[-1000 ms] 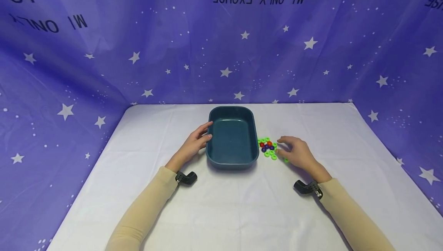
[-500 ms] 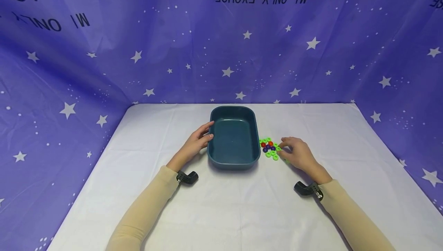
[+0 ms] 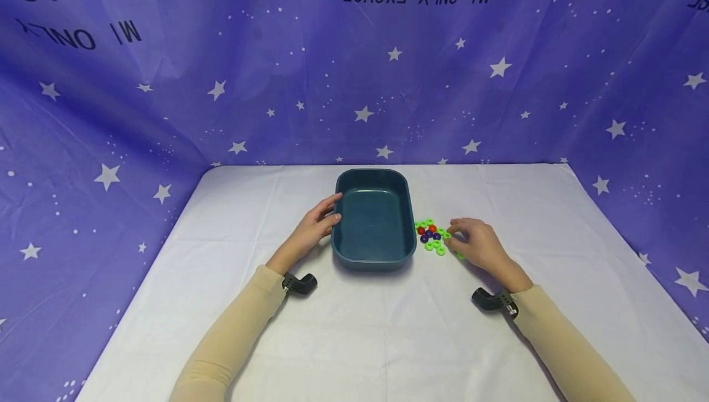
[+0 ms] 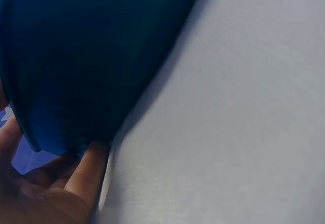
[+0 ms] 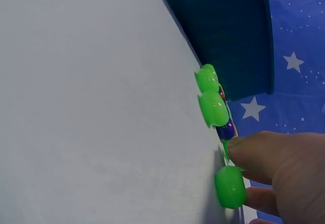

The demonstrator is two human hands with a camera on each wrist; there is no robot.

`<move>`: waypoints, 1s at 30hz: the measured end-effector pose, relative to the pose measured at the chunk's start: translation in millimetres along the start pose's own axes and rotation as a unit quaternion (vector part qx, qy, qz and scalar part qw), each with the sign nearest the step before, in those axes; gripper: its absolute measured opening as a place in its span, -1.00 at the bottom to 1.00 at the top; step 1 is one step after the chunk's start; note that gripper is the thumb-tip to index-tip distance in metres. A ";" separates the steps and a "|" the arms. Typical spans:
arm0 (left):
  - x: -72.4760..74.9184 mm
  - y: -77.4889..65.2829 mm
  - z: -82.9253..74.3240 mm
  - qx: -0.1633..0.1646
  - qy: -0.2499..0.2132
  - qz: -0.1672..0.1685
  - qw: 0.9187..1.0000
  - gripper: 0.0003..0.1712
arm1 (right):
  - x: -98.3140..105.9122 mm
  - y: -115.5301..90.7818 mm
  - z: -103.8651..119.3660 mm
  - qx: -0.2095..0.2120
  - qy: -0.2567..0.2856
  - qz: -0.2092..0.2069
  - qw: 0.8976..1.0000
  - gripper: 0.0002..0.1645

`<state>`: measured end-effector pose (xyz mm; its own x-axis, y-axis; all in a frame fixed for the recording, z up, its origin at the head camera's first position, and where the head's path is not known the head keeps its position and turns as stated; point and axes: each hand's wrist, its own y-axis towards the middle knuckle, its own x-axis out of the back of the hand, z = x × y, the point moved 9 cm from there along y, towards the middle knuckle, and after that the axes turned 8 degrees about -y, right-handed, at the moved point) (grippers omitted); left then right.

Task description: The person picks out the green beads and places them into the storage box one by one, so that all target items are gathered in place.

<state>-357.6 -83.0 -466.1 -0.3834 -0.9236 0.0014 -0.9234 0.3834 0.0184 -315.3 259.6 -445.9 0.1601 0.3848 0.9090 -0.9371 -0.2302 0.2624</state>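
A dark teal rectangular bin [image 3: 373, 263] stands on the white table. My left hand [image 3: 310, 226] rests against its left side, fingertips at the rim and thumb touching the wall, as the left wrist view also shows. To the bin's right lies a cluster of small plastic rings, several green [image 3: 440, 251], some red [image 3: 421, 231] and purple [image 3: 424, 239]. At the cluster's right edge, my right hand [image 3: 480, 247] has thumb and fingertips about a green ring [image 3: 447, 236], seemingly pinching it; the thumb hides part of it in the right wrist view.
One more green ring [image 3: 460, 255] lies beneath the right hand, apart from the cluster. A white cloth [image 3: 354, 334] covers the table. Behind and at the sides hangs a purple curtain [image 3: 310, 69] with white stars. Each wrist wears a black camera mount [image 3: 490, 300].
My right hand's fingertips have come together about a green ring at the cluster's edge. The left hand and the bin keep their place; the whole view has shifted slightly.
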 end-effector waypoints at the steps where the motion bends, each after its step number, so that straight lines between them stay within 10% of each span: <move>1: 0.1 -0.1 -0.1 0.001 -0.001 -0.001 1.000 -0.33 | 1.1 0.3 -0.1 -0.003 0.002 0.000 1.000 -0.75; 30: 1.7 0.7 2.3 0.001 0.009 -0.001 1.000 -0.33 | 42.8 37.5 43.7 0.027 0.053 -0.046 0.997 -0.74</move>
<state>-358.9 -84.3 -468.3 -0.3812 -0.9243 0.0201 -0.9242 0.3816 0.0163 -330.0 228.4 -383.0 0.2081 0.4977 0.8420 -0.9016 -0.2362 0.3624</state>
